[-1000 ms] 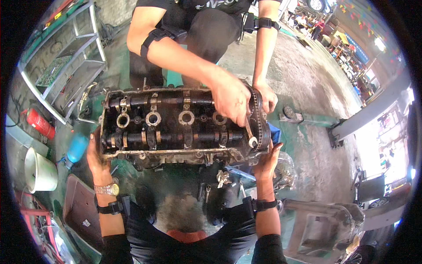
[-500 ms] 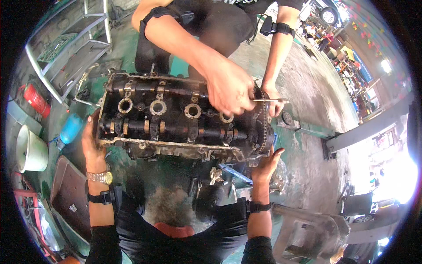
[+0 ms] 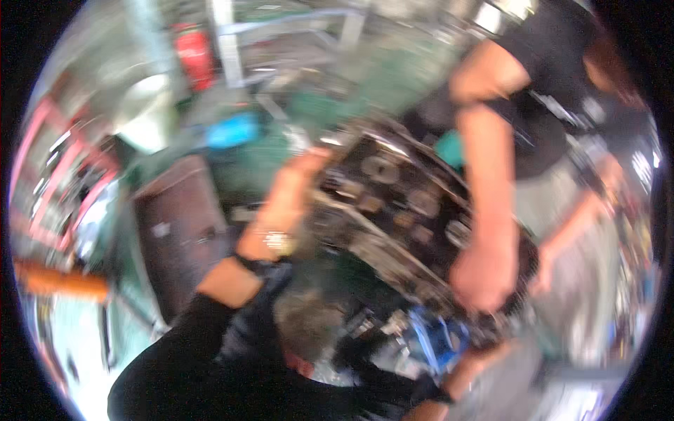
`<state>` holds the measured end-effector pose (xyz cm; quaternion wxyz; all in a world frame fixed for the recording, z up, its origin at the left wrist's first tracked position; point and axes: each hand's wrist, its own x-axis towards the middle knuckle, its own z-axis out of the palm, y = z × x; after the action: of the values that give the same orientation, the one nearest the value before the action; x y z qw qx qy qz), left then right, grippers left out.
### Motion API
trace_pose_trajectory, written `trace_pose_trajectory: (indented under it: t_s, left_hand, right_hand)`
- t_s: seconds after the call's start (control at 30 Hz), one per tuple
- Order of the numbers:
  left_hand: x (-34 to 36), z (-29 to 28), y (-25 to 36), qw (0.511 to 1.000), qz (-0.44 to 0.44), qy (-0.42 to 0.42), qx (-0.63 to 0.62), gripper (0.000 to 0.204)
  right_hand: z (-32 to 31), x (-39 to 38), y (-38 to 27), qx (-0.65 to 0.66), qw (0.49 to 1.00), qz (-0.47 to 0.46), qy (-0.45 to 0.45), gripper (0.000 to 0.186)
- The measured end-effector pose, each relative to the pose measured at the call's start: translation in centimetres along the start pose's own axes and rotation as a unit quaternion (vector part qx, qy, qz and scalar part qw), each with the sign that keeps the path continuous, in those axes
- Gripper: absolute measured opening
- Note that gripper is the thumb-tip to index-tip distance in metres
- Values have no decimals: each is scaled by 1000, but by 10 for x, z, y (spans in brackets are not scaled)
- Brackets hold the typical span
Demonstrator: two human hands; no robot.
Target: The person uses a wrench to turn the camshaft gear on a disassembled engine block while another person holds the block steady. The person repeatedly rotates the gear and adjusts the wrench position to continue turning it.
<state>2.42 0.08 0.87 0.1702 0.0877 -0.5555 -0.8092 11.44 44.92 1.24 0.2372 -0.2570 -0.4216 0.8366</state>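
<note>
Motion blur smears the whole picture. A dark engine cylinder head (image 3: 386, 256), open at the top with round ports and camshafts, lies slanted between me and a co-worker. My left hand (image 3: 307, 168) grips its far left end. At the near right end, my right hand (image 3: 488, 354) is against its lower edge, with its fingers badly blurred. The co-worker's one hand (image 3: 484, 277) is closed over the right end of the cylinder head, hiding the timing chain there. Their other hand (image 3: 544, 274) is beside that same end.
A brown tray (image 3: 175, 231) is on the floor to the left, near a white bucket (image 3: 149, 116) and a blue container (image 3: 233, 130). A red fire extinguisher (image 3: 194, 56) stands farther back. A blue metal piece (image 3: 430, 340) and small parts lie below the cylinder head.
My view has swung left, so the scene appears rotated and shifted right. Both my hands remain at the cylinder head's ends. The thin metal tool in the co-worker's hand is no longer visible.
</note>
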Motion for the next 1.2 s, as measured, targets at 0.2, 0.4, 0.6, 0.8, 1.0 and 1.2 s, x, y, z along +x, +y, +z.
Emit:
trace_pose_trajectory:
  t_s: [0.2, 0.4, 0.6, 0.8, 1.0, 1.2]
  left_hand:
    - [4, 4, 16, 999, -7, -37, -5, 43]
    - [15, -2, 1, 993, -84, -78, -27, 65]
    - [15, -2, 4, 990, -95, -73, -70, 64]
    - [20, 0, -8, 990, -79, -67, -92, 57]
    - [15, 2, -4, 992, -71, -45, -95, 54]
    - [18, 5, -1, 994, -69, -11, -84, 39]
  right_hand:
    - [53, 6, 54, -97, 987, -65, -113, 64]
    - [78, -9, 92, -110, 972, -58, -199, 59]
    - [91, -16, 112, -109, 966, -42, -230, 55]
    - [89, -15, 116, -100, 963, -43, -247, 51]
    - [77, -8, 101, -109, 960, -63, -249, 47]
    - [62, -4, 85, -112, 961, -88, -239, 44]
